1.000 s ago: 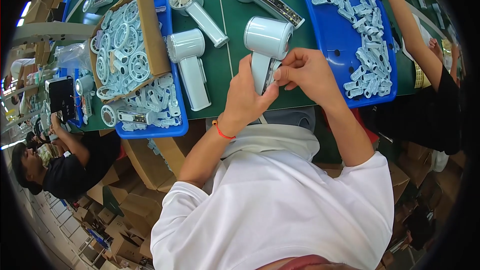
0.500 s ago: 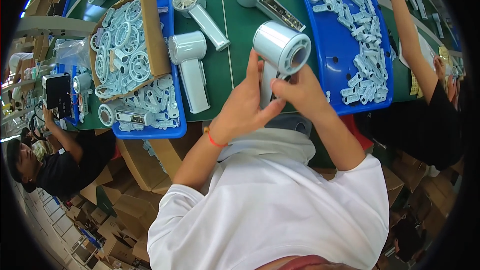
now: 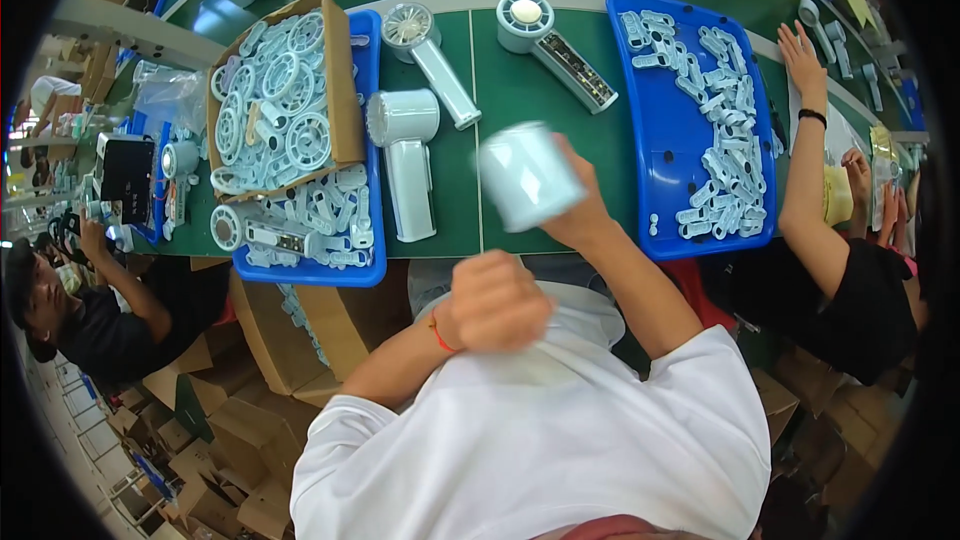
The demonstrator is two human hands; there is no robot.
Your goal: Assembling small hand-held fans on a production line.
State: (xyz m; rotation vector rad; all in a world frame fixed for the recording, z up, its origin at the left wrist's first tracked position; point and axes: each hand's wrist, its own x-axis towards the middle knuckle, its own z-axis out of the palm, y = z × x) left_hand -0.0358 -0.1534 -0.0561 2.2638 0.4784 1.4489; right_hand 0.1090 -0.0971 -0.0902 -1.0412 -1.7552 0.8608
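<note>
My right hand [image 3: 580,210] grips a pale blue handheld fan [image 3: 530,177] above the table's near edge. Its round head is smeared by motion, and the handle is hidden. Closer to my body, my left hand [image 3: 500,302] is closed with its knuckles up, apart from the fan; whatever its fingers may hold is out of sight. Ahead of my hands lie a fan with its handle open on a circuit board [image 3: 575,70], a fan with a bladed face [image 3: 408,25] and another fan [image 3: 405,118] lying on its side.
To the left, a blue tray [image 3: 368,180] bears a cardboard box [image 3: 345,90] of pale rings, with small parts and a fan around it. A second blue tray [image 3: 655,155] at the right holds many small pale parts. Co-workers sit on both sides at the green table [image 3: 460,180].
My hands have come apart. The fan has turned and shifted down in my right hand, while my left hand has drawn back toward my body and curled closed. The co-worker's hand at right has moved down.
</note>
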